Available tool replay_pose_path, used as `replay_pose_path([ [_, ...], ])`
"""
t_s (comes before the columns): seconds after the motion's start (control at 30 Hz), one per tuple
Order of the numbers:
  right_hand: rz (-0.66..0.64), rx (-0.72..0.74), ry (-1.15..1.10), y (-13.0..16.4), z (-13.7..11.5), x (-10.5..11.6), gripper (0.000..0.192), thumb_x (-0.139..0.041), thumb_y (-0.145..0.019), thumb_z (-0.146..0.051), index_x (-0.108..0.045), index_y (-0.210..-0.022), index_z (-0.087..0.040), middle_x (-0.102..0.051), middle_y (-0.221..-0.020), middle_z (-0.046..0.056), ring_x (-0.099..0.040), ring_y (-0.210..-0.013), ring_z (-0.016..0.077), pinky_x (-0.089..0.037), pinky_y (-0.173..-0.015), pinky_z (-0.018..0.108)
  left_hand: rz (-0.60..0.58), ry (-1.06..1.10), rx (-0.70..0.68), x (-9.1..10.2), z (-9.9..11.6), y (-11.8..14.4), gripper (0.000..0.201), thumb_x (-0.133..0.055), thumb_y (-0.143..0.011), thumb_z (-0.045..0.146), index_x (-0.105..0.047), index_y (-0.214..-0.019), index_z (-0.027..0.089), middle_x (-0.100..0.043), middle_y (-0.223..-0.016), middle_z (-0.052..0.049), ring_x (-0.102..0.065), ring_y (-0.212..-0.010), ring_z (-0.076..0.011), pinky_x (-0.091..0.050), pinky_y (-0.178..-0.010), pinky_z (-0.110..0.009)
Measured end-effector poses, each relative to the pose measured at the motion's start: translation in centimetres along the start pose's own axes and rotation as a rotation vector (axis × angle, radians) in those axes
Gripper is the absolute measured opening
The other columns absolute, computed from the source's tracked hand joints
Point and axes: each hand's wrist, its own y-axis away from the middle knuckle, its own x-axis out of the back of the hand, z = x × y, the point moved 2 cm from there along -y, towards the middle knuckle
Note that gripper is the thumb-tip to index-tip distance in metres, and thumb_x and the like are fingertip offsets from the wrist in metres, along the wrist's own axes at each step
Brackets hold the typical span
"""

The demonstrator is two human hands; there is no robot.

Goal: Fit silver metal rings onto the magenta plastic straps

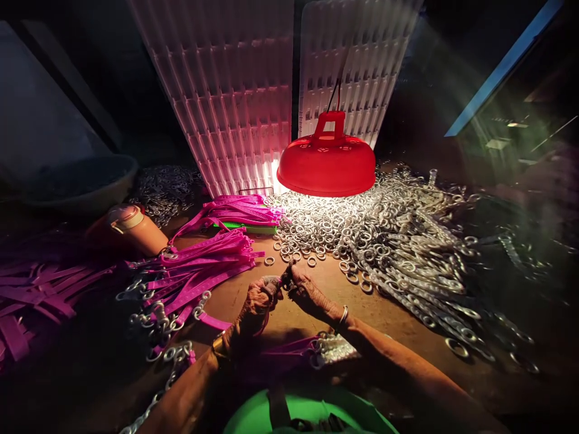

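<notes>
My left hand is closed, with wrapping round its fingers. From it hangs what looks like a pink strap, its upper end hidden in the grip. Fingertip to fingertip with it, my right hand is also closed; whatever lies in its pinch is small, dark and hard to make out. Just beyond both hands, loose metal rings lie on the wooden table. A bundle of pink straps, some with ringed ends, spreads to the left. Nearer my body are more pink straps with pale ringed ends.
A red lamp hangs low over a big heap of rings. Ringed metal strips fan out at right. An orange bottle and a basin stand at left. Ribbed translucent panels rise behind. A green seat-like thing is below.
</notes>
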Motion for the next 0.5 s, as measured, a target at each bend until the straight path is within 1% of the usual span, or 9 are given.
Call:
replay_pose_path([
  [0.1, -0.057, -0.086, -0.031, -0.2, 0.0, 0.0, 0.019, -0.043, -0.083, -0.025, -0.037, -0.065, -0.021, -0.044, -0.056, -0.002, -0.035, -0.051, 0.0093, -0.03, -0.044, 0.021, 0.041, -0.114, 0.018, 0.3, -0.4, -0.4, 0.035, -0.062, -0.069, 0.048, -0.057, -0.067, 0.014, -0.044, -0.049, 0.004, -0.026, -0.039, -0.0036, -0.014, -0.041, -0.021],
  [0.2, -0.122, -0.121, 0.009, -0.5, 0.8, 0.0, 0.011, -0.043, -0.076, -0.016, -0.038, -0.067, -0.021, -0.043, -0.056, -0.004, -0.035, -0.05, 0.0083, -0.029, -0.044, 0.019, 0.059, -0.167, 0.063, 0.6, -0.9, -1.1, 0.03, -0.064, -0.06, 0.043, -0.054, -0.053, 0.016, -0.046, -0.045, 0.002, -0.032, -0.04, -0.0054, -0.017, -0.041, -0.022],
  [0.27, -0.146, -0.126, 0.038, -0.8, 1.3, 0.0, 0.012, -0.043, -0.07, -0.011, -0.037, -0.067, -0.021, -0.042, -0.056, -0.005, -0.035, -0.05, 0.0079, -0.028, -0.044, 0.019, 0.056, -0.169, 0.083, 0.7, -1.3, -1.5, 0.027, -0.064, -0.056, 0.039, -0.051, -0.047, 0.017, -0.046, -0.042, 0.001, -0.035, -0.04, -0.007, -0.02, -0.042, -0.022],
  [0.33, -0.163, -0.113, 0.057, -1.1, 1.4, 0.0, 0.013, -0.042, -0.068, -0.01, -0.036, -0.066, -0.021, -0.042, -0.056, -0.005, -0.035, -0.05, 0.0078, -0.027, -0.044, 0.019, 0.059, -0.155, 0.1, 0.8, -1.5, -1.7, 0.025, -0.063, -0.056, 0.039, -0.052, -0.047, 0.018, -0.045, -0.039, 0.001, -0.034, -0.039, -0.0077, -0.019, -0.042, -0.023],
  [0.4, -0.168, -0.077, 0.077, -1.2, 0.9, 0.1, 0.012, -0.042, -0.068, -0.01, -0.037, -0.067, -0.021, -0.043, -0.057, -0.005, -0.034, -0.05, 0.008, -0.026, -0.045, 0.02, 0.076, -0.149, 0.121, 1.0, -1.5, -1.7, 0.026, -0.062, -0.06, 0.04, -0.054, -0.05, 0.018, -0.044, -0.039, 0.002, -0.031, -0.038, -0.0071, -0.017, -0.042, -0.022],
  [0.5, -0.103, 0.019, 0.142, -1.2, -0.4, 0.2, 0.012, -0.044, -0.07, -0.01, -0.038, -0.07, -0.021, -0.046, -0.061, -0.004, -0.033, -0.052, 0.0078, -0.025, -0.048, 0.022, 0.075, -0.139, 0.097, 1.3, -1.0, -1.5, 0.028, -0.061, -0.066, 0.042, -0.059, -0.056, 0.016, -0.049, -0.045, 0.001, -0.031, -0.038, -0.0061, -0.017, -0.041, -0.022],
])
